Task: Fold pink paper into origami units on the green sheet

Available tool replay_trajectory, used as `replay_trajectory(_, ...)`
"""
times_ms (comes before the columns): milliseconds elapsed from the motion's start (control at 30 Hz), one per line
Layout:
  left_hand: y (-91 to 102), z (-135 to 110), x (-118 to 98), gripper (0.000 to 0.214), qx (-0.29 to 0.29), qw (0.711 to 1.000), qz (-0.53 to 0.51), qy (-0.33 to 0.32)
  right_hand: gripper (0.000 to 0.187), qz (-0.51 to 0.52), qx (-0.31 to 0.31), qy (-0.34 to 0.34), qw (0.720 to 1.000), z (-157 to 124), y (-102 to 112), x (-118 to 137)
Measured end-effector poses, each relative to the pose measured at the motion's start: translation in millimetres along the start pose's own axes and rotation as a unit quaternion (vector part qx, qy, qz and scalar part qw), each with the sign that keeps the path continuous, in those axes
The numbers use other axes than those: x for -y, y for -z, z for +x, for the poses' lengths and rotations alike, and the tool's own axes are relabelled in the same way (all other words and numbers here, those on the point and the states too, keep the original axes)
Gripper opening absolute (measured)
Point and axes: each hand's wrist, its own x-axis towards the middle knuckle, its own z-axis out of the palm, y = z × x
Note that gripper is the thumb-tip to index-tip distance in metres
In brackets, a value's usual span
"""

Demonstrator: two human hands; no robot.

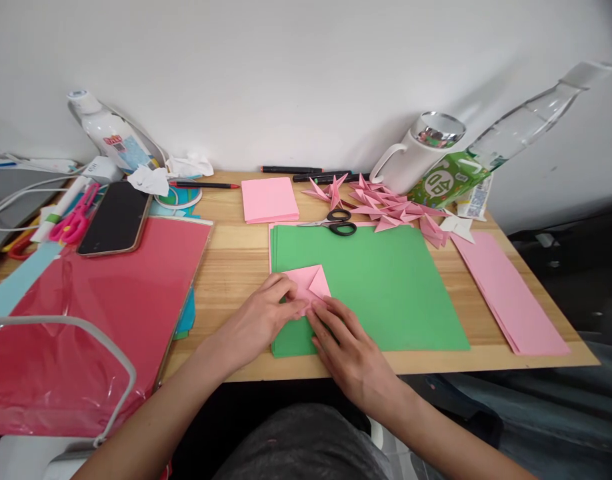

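A small square of pink origami paper (306, 275) lies on a stack of green paper sheets (391, 287), with one corner folded inward as a triangular flap. My left hand (263, 313) pinches its left and lower edge between thumb and curled fingers. From the lower right, my right hand (353, 353) has its fingers together, pressing the lower right edge of the same paper. Both hands' fingertips meet at the lower edge, so the crease there is partly hidden. Black-handled scissors (341, 223) rest at the top of the green stack.
Behind are a pink square stack (270, 199), folded pink paper stars (386, 203), a white mug (411, 157), a green carton (449, 179) and a clear bottle (531, 123). Pink strips (511, 293) lie right. Leftward are a phone (116, 217), red packaged paper (111, 300) and pink scissors (79, 217).
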Motion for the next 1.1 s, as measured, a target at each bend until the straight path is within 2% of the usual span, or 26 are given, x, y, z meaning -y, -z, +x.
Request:
replay_trajectory(133,-2.6,-1.2,-0.7,0.023,0.010,1.000,0.015,0.024,0.043,-0.012,0.013,-0.012,1.000,0.0,-1.9,2.9)
replay_trajectory(333,-3.8,-3.5,0.7,0.024,0.025,0.999,0.042,0.010,0.042,-0.006,0.005,-0.026,1.000,1.9,-2.2,7.8)
replay_trajectory(633,-5.0,-4.5,1.4,0.023,0.004,0.999,0.027,0.020,0.046,0.015,-0.008,-0.045,0.999,2.5,-0.9,9.3)
replay_trajectory(767,-2.5,-1.7,-0.9,0.023,0.004,0.999,0.013,0.037,0.050,0.013,0.008,-0.058,0.998,3.4,3.6,10.2)
replay_trajectory(900,-0.4,1.8,-3.9,0.024,0.020,0.999,0.006,0.040,0.043,0.000,0.008,-0.062,0.998,6.2,6.7,9.5)
replay_trajectory(1100,-5.9,0.8,-0.7,0.025,-0.014,1.000,0.015,0.017,0.030,0.013,-0.007,-0.062,0.998,6.2,11.4,-0.2)
